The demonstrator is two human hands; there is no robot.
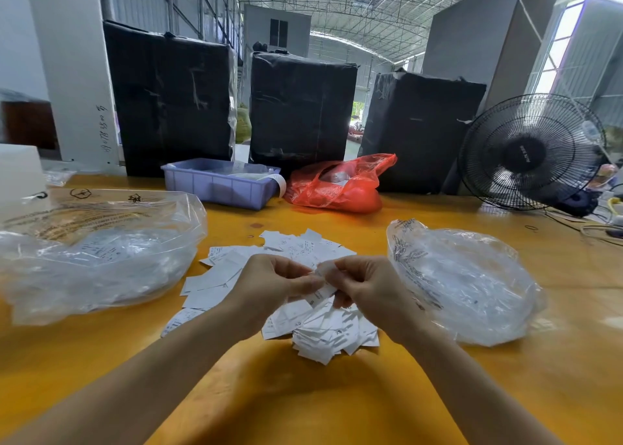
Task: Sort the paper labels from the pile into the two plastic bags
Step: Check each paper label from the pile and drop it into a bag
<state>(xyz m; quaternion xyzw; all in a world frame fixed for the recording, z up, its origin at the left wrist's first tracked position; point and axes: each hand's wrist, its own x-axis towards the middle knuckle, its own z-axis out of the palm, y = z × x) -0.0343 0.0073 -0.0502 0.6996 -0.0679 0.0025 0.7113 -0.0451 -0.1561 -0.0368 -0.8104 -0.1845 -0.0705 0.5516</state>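
A pile of white paper labels lies spread on the yellow table in front of me. Above the pile, my left hand and my right hand meet, and both pinch a small white label between their fingertips. A large clear plastic bag with white labels inside lies to the left of the pile. A smaller clear plastic bag lies to the right, close to my right wrist.
Behind the pile stand a lilac plastic bin and a red plastic bag. Three black-wrapped boxes line the table's far side. A black fan with cables stands at the back right.
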